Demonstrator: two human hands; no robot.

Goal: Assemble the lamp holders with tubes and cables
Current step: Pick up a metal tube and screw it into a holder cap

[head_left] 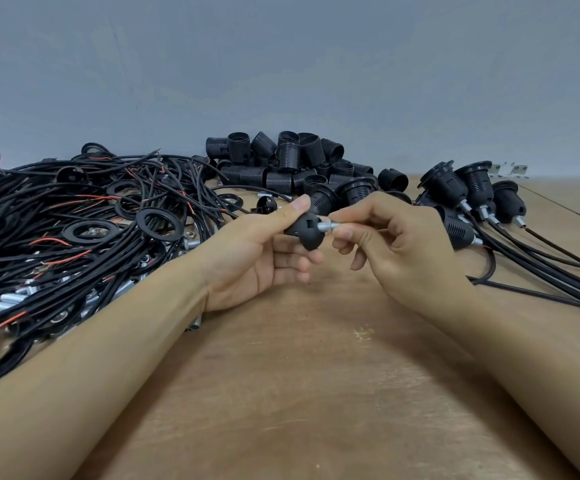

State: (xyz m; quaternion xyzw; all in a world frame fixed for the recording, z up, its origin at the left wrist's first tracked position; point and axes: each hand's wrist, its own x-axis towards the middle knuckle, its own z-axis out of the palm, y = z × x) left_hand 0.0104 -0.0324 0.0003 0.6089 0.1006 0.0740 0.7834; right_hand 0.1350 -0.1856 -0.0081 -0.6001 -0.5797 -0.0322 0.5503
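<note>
My left hand [264,251] grips a black dome-shaped lamp holder cap [305,230] above the middle of the wooden table [316,375]. A short silver threaded tube [328,225] sticks out of the cap's right side. My right hand [396,244] pinches that tube between thumb and fingers. To the left lies a tangle of black and red cables [73,237] with black rings [158,220] and silver tubes [7,299] among them.
A heap of black threaded holder bodies [292,161] sits at the back centre against the grey wall. Several assembled holders with tubes and cables [472,199] lie at the right, their cables trailing toward the right edge. Small metal brackets [510,169] rest far right.
</note>
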